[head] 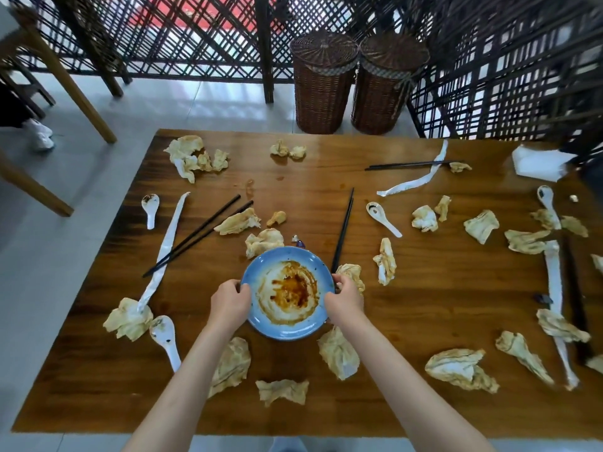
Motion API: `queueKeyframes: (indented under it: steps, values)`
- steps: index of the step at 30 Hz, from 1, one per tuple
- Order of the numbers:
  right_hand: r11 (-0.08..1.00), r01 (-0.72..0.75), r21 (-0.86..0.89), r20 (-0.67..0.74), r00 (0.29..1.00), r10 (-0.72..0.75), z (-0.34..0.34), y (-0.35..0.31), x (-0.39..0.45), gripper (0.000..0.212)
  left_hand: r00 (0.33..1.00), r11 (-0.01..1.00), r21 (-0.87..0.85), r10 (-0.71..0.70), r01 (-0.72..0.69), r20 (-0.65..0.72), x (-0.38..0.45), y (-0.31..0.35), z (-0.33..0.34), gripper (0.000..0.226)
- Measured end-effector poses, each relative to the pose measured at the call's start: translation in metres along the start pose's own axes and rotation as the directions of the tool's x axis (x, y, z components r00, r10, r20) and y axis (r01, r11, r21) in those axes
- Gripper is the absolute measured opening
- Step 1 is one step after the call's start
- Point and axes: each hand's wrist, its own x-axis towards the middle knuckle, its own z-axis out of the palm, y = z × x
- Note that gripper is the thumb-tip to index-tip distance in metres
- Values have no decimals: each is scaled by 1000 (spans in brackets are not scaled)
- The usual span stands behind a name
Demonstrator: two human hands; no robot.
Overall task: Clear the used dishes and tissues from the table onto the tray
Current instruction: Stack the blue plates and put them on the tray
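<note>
A blue plate smeared with brown sauce sits at the middle of the wooden table. My left hand grips its left rim and my right hand grips its right rim, fingers curled over the edge. Several crumpled, stained tissues lie all around, one just behind the plate and another under my right forearm. White soup spoons lie at the left, near left, centre right and far right. Black chopsticks lie right of the plate. No tray is in view.
More black chopsticks lie at the left and at the back right, with white paper sleeves beside them. Two wicker baskets stand on the floor behind the table. Wooden chair legs stand at the left. Lattice screens close the back.
</note>
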Motion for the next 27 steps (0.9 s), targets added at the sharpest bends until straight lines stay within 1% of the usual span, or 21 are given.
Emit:
queueKeyframes:
  steps: [3, 6, 10, 13, 15, 18, 23, 27]
  values:
    - [1000, 0, 32, -29, 1000, 1, -17, -13, -5, 44, 999, 998, 42, 45, -46, 20, -4, 27, -5, 34]
    - [997, 14, 73, -77, 997, -9, -36, -24, -11, 44, 992, 984, 132, 125, -122, -8, -14, 56, -8, 36]
    - [990, 31, 141, -146, 989, -10, -68, -32, -19, 48, 971, 950, 202, 238, -237, 17, -30, 92, -3, 26]
    - [984, 47, 170, -213, 977, -10, -101, -27, -26, 46, 952, 926, 229, 304, -301, 26, -46, 119, 13, 26]
    - [981, 53, 189, -260, 966, -2, -128, -18, -32, 43, 937, 905, 246, 345, -347, 53, -60, 137, 29, 26]
    - [972, 62, 228, -319, 948, 15, -168, -4, -41, 41, 912, 885, 222, 389, -409, 128, -81, 157, 58, 26]
    - [967, 74, 245, -383, 923, 26, -243, 37, -61, 34, 895, 855, 268, 405, -443, 187, -133, 187, 122, 29]
    - [966, 71, 249, -436, 899, 47, -315, 82, -78, 38, 869, 834, 265, 425, -485, 252, -183, 208, 186, 30]
